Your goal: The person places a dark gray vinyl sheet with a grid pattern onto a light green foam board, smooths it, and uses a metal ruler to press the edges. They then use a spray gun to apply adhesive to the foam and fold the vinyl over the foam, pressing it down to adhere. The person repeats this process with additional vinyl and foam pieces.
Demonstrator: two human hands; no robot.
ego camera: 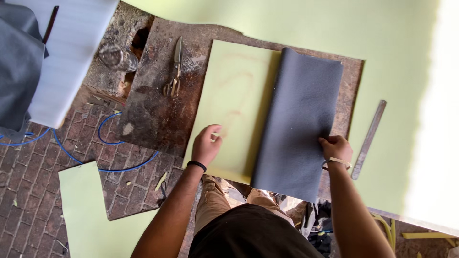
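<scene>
The grey sheet [297,124] of felt-like material lay spread over the right part of a pale green board [233,102], and everything else is placed here by that board. The board rested on a dark, rusty-looking work slab [153,114] that served as the table.

The left hand [206,145] pressed flat on the board's lower left area, fingers loosely bent and grasping nothing; a dark band circled its wrist. The right hand [336,148] was at the grey sheet's right edge, to the right of the board, with its fingers pinched on that edge; a pale band sat on that wrist.

A faint reddish outline was drawn on the board's bare face, left of the grey sheet. The sheet's far end curled up slightly over the board's far edge, and its near end hung past the board's near edge toward the person's lap.

A pair of metal shears [175,69] lay on the slab to the left of the board, well apart from it. A metal ruler [369,138] lay to the right of the board, on a large pale green sheet [397,57] that stretched behind and right of it. Farther left of the board, blue cable [103,143] looped over the brick floor [28,191], and another pale green piece [88,215] lay on the bricks below and left of it. A white foam sheet [71,48] and some grey fabric [16,67] lay far to the left.
</scene>
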